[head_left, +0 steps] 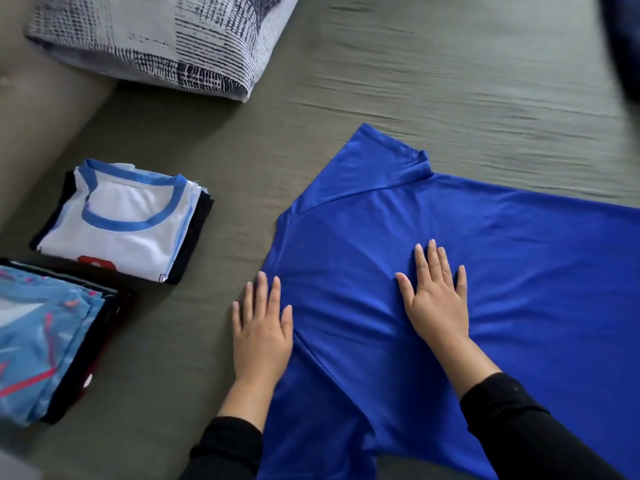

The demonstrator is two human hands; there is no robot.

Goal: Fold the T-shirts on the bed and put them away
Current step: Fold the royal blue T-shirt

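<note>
A royal-blue T-shirt lies spread flat on the grey-green bed sheet, its collar pointing to the far side and one sleeve at upper left. My left hand rests flat, fingers apart, on the shirt's left edge, half on the sheet. My right hand presses flat on the shirt's chest area, fingers spread. Neither hand grips the fabric. Both arms wear black sleeves. The shirt's right part runs out of the frame.
A stack of folded shirts topped by a white one with light-blue trim sits at the left. A second stack topped by a light-blue patterned shirt lies nearer. A grey patterned pillow is at the far left. Something dark blue shows at top right.
</note>
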